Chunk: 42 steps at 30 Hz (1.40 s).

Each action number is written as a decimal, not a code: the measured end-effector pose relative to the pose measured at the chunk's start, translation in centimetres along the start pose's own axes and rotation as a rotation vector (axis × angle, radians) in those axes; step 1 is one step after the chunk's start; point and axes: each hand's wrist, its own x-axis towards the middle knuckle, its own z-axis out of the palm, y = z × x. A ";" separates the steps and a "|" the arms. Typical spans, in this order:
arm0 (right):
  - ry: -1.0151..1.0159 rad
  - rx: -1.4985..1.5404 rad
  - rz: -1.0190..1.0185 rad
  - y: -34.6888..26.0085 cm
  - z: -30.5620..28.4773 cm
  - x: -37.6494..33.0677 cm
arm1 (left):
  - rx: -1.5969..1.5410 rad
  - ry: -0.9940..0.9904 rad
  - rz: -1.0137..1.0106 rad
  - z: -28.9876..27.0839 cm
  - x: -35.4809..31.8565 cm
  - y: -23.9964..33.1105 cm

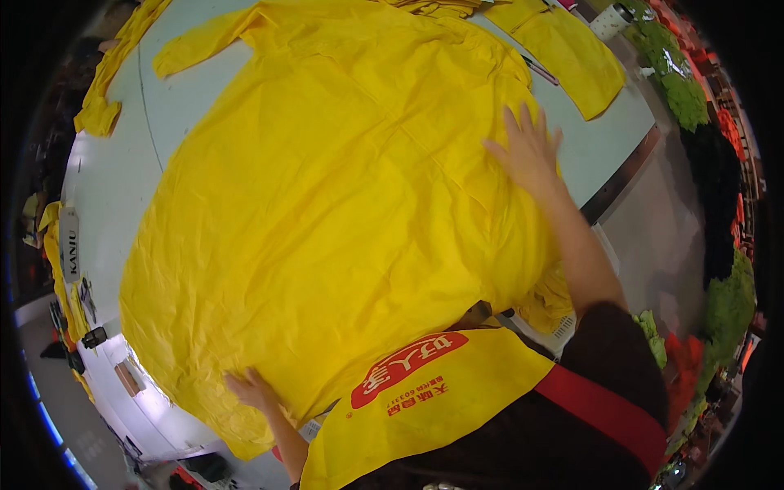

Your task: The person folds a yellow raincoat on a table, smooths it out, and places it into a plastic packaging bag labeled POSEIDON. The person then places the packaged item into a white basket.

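A large yellow long-sleeved garment point(327, 180) lies spread and wrinkled over the pale table point(196, 114), one sleeve reaching out at the far left. On its right side my right hand point(529, 155) rests with fingers spread, holding nothing. Low on the near left part of the same cloth, my left hand point(255, 390) lies palm down with its fingers apart. The garment's near edge comes up to the yellow apron point(441, 392) I wear, which has a red strap and a red printed emblem.
Folded yellow cloth point(572, 61) lies at the far right, beside a pen point(541, 72) and a white cylindrical container point(611, 20). Another yellow piece point(106, 98) hangs at the far left edge. Green cloth piles point(678, 77) stand beyond the table's right edge.
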 end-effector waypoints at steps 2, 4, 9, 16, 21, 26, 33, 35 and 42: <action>-0.001 0.010 0.058 3.7 4.5 -1.9 | -0.056 -0.113 -0.092 0.4 -2.5 -0.6; 0.184 0.081 -0.022 8.4 8.7 -0.9 | -0.078 -0.088 -0.076 -0.1 -2.0 -0.5; 0.322 0.431 -0.046 13.8 8.2 -3.0 | -0.290 -0.044 -0.024 -0.4 -2.2 3.4; -0.082 1.792 1.179 9.9 17.1 -25.0 | -1.016 -0.402 1.328 -3.8 -15.1 28.5; -0.759 2.656 0.958 1.9 22.8 -30.6 | -0.876 -0.724 1.729 -6.4 -19.4 36.6; 0.305 2.592 1.112 5.4 20.2 -27.0 | -0.783 -0.573 1.843 -4.5 -19.6 36.8; 0.968 1.382 -0.132 -3.8 1.0 -29.0 | -0.777 -0.628 1.843 -3.8 -19.7 37.1; 0.684 0.896 -0.436 -5.0 3.6 -28.9 | -0.611 -0.657 1.873 -5.3 -19.3 36.8; 0.205 0.257 -0.609 -4.1 4.6 -25.5 | -0.794 -0.368 1.385 -3.7 -13.2 20.6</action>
